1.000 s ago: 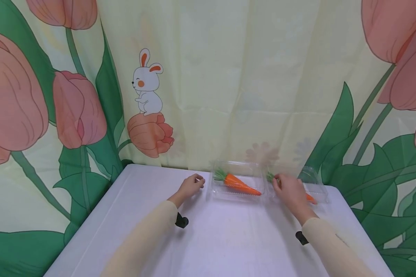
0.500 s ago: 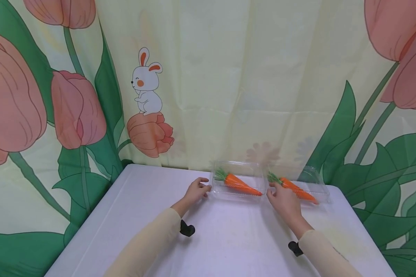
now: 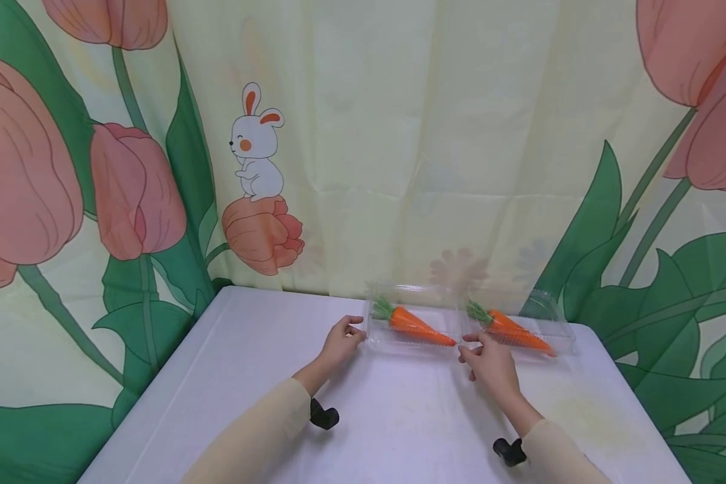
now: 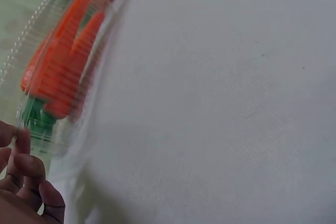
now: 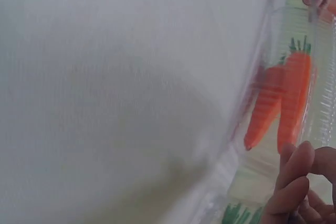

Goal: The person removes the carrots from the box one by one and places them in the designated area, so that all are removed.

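Near the back of the table, a clear plastic box (image 3: 399, 347) holds an orange carrot (image 3: 416, 325) with a green top. My left hand (image 3: 341, 343) pinches the box's left end, thumb and fingers bent at its rim in the left wrist view. At the opposite end, my right hand (image 3: 491, 359) pinches the same box by its near right corner. The right wrist view shows these fingers (image 5: 296, 166) close to the carrot's tip. To the right stands a second clear box (image 3: 564, 341) with another carrot (image 3: 514, 329) in it; my right hand overlaps its left side.
White cloth covers the table (image 3: 387, 417). Right behind the boxes hangs a pale curtain (image 3: 363, 235) printed with tulips and a rabbit. A black wrist mount (image 3: 325, 415) sits under my left sleeve, another black mount (image 3: 509, 452) by the right.
My right hand has left the right box's carrot and moved left and nearer to the first box's corner. My left hand has reached that box's left end. The box has shifted slightly nearer.
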{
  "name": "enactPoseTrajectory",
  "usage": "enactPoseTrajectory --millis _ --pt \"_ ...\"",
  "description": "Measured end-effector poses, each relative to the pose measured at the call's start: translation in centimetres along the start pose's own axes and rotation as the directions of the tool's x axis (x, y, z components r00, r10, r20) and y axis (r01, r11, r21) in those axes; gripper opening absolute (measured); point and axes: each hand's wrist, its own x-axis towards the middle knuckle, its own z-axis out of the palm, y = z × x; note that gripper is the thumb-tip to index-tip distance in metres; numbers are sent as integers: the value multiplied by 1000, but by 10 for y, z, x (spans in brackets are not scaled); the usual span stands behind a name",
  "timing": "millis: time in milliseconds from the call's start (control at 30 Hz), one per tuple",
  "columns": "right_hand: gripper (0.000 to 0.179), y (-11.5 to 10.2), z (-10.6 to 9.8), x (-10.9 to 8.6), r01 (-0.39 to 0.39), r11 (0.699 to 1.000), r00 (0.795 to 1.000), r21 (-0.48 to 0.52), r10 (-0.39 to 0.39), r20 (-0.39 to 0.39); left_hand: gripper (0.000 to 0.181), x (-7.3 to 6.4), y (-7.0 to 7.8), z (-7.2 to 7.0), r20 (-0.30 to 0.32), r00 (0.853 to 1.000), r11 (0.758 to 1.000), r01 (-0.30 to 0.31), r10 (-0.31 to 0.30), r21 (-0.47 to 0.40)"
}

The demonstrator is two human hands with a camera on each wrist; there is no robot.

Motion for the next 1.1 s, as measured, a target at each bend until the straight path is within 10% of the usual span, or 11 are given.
enactPoseTrajectory --millis 633,1100 --pt "48 6 7 -16 -214 927 971 309 167 171 34 -34 -12 -18 2 999 998 47 -47 -39" --pt "43 11 12 -30 -268 887 958 377 202 205 66 -65 -12 -20 68 991 986 122 -114 -115"
